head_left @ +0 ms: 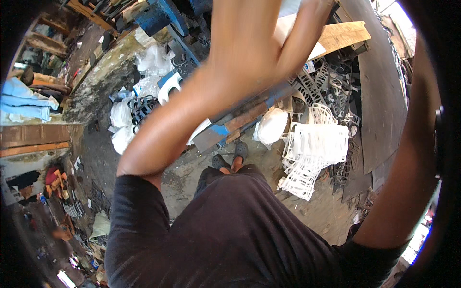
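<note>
Behind the left grip, a pale sheet shows past the thumb; contact unclear. Thumb spread, fingertips out of frame: cannot tell whether pinching. Right grip out of view. White cut-out sheets, right of left grip, heaped low, presumably as set-aside offcuts.

No txt, nos. or signs I can read; bluish marks on the clear plastic bag, well L of the white cut-out sheets, are too sm. & blurred for me to make out
</note>
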Demonstrator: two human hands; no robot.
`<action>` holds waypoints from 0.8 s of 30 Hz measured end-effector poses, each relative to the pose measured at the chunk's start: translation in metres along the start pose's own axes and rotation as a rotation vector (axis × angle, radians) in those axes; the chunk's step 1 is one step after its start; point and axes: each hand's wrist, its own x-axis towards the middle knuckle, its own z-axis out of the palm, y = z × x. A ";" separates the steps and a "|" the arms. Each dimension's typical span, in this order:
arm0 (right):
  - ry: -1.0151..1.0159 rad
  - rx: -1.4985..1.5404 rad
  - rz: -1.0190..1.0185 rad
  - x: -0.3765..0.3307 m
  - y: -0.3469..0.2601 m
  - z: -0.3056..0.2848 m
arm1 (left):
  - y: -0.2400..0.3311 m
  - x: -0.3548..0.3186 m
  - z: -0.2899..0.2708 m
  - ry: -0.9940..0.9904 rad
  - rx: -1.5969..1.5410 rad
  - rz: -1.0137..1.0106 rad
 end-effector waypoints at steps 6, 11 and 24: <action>0.555 0.253 -0.015 0.004 -0.077 0.036 | 0.024 -0.258 -0.075 -0.421 0.060 -0.340; -0.241 1.212 0.561 -0.205 -0.192 0.201 | 0.041 -0.353 -0.062 -0.658 0.293 -0.616; -0.709 1.878 1.138 -0.225 -0.280 0.280 | -0.028 -0.403 -0.044 -0.824 0.382 -0.592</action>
